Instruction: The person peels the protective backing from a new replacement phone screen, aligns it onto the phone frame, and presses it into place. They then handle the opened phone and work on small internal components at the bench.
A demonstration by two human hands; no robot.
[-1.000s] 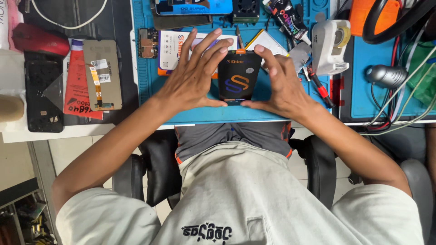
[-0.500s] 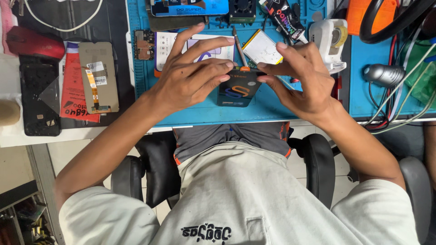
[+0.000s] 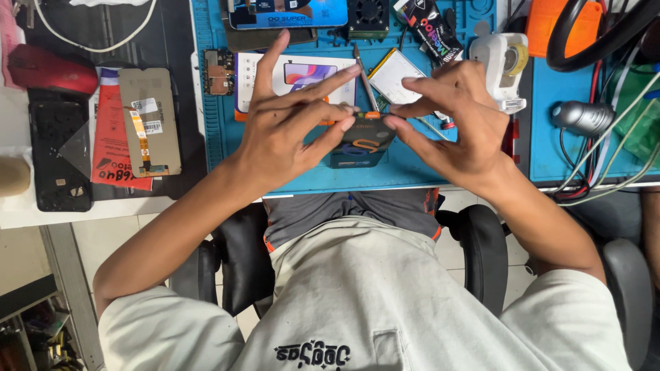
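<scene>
Small dark box (image 3: 362, 141) with an orange-and-blue swirl on its face, held between both hands just above the near edge of the blue mat (image 3: 206, 96) on the desk (image 3: 20, 206). Left hand (image 3: 289, 127) over the box's left side, fingers spread and stretched forward, middle and ring fingertips touching the box's top edge, index reaching farther out above a white phone carton (image 3: 302, 72). Right hand (image 3: 454, 117) at the box's right side, fingers curled, thumb and index pinching toward the upper right corner, where a small orange tab (image 3: 372, 115) shows. Both hands partly open, gripping the box lightly at its edges rather than wrapped around it. Box tilted, lower part clear of the hands, upper edge hidden under fingertips.

Beyond the fingertips: thin metal tweezers (image 3: 364, 79) lying on the mat, a flat white battery pack (image 3: 393, 74) just beside them. Farther right, a white tape dispenser (image 3: 504, 65). Left of the mat, on a dark surface: a phone display panel (image 3: 150, 120) face down with an orange flex ribbon, resting over a red packet (image 3: 110, 148), and a black phone frame (image 3: 60, 154) well apart from the hands. Small green circuit board (image 3: 219, 72) at the mat's left edge.
</scene>
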